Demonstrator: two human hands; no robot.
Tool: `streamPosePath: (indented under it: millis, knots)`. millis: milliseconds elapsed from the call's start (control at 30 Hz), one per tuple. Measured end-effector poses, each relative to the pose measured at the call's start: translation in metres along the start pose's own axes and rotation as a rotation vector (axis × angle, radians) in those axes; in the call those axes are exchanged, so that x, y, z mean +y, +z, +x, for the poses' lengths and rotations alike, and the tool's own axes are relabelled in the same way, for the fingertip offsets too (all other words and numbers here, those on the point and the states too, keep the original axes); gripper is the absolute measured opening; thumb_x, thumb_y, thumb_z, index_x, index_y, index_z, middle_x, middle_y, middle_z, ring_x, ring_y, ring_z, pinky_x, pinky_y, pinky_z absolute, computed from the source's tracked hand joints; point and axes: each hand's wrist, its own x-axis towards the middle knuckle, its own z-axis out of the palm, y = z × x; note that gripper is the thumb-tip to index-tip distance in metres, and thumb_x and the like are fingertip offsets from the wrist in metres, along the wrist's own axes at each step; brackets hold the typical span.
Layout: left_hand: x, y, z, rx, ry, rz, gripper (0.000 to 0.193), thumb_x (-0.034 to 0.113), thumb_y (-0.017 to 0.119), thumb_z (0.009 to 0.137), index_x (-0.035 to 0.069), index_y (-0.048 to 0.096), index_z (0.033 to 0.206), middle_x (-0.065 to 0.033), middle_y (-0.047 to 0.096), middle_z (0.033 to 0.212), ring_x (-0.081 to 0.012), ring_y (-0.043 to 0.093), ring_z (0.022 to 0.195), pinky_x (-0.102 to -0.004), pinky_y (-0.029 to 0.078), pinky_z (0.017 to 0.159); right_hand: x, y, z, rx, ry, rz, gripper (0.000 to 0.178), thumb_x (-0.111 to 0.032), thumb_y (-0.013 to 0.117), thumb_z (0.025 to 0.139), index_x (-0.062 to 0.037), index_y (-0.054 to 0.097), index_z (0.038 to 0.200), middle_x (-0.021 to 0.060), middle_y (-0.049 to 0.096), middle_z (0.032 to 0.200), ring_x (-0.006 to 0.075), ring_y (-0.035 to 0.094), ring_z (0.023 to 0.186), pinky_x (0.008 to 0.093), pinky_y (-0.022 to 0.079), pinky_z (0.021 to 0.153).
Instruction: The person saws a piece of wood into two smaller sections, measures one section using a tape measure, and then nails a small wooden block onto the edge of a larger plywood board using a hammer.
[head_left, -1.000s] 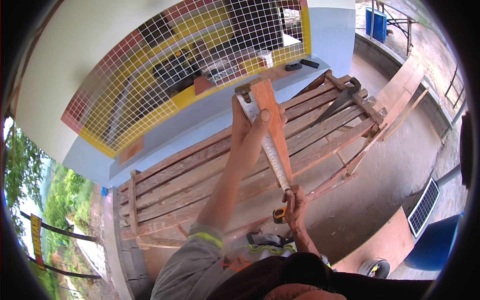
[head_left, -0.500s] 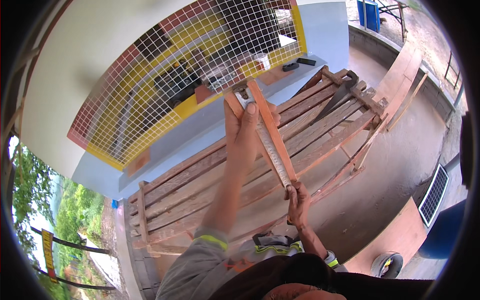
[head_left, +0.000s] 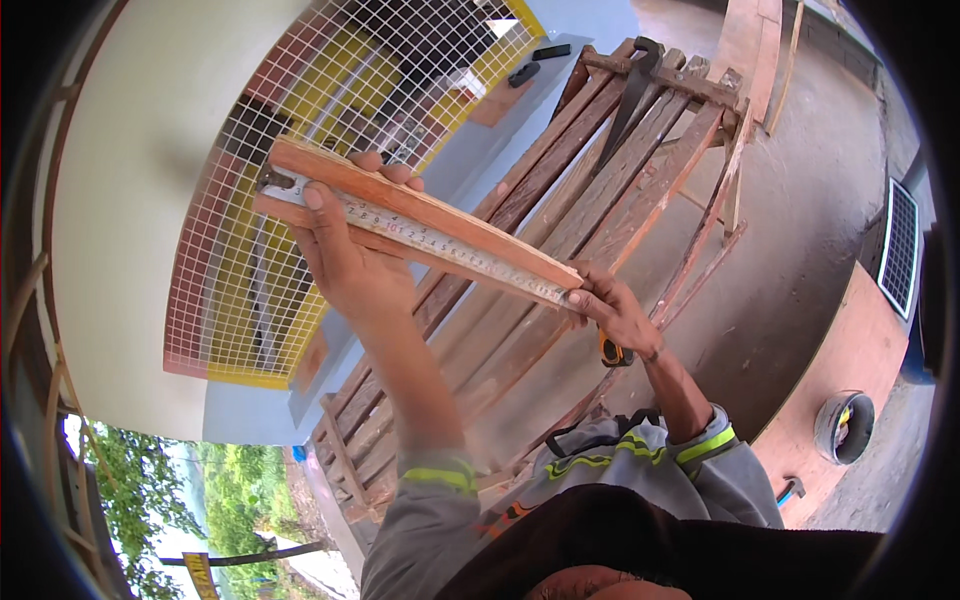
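Note:
A short length of reddish wood (head_left: 450,218) is held up in front of me, slanting down to the right. The pulled-out blade of a tape measure (head_left: 415,232) lies along it, wood showing on both sides. My left hand (head_left: 355,255) is closed around the upper left end, thumb pressing the blade near its metal hook. At the lower right end my right hand (head_left: 615,315) pinches wood and blade together. The orange and black tape measure case (head_left: 614,350) shows just below the right hand. Some right fingers are hidden behind the wood.
Below the hands stands a slatted wooden bench (head_left: 560,240), with a handsaw (head_left: 628,105) on its far end. A wire grid window (head_left: 300,180) is at the left. Lower right, a board (head_left: 800,430) carries a bucket (head_left: 843,428) and a blue-headed tool (head_left: 790,490).
Both hands have turned the wood and tape from steep to flatter, the left end swinging left. The tape measure case has come into sight, and the view has shifted.

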Motion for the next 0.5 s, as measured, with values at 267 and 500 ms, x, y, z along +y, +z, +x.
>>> streamPosePath:
  millis: [267,500]
  knots:
    - [-0.013,-0.017,0.005,0.082,-0.047,0.080,0.058,0.040,0.049,0.104,-0.001,0.034,0.143,-0.0219,0.058,0.121,-0.0316,0.064,0.107,-0.0483,0.057,0.094,-0.029,-0.002,0.008,0.062,0.092,-0.153,0.035,-0.023,0.060,0.102,-0.0006,0.056,0.129,0.0009,0.057,0.083,0.0076,0.049,0.069,0.0254,0.043,0.062]
    - [-0.015,-0.057,0.009,0.246,0.257,0.931,0.075,0.028,0.061,0.099,0.001,0.019,0.155,-0.0238,0.056,0.134,-0.0379,0.045,0.136,-0.0507,0.031,0.117,-0.031,-0.027,0.009,0.128,-0.052,-0.446,0.032,-0.020,0.062,0.099,0.0009,0.059,0.124,0.0107,0.058,0.078,0.0175,0.052,0.070,0.0336,0.045,0.066]
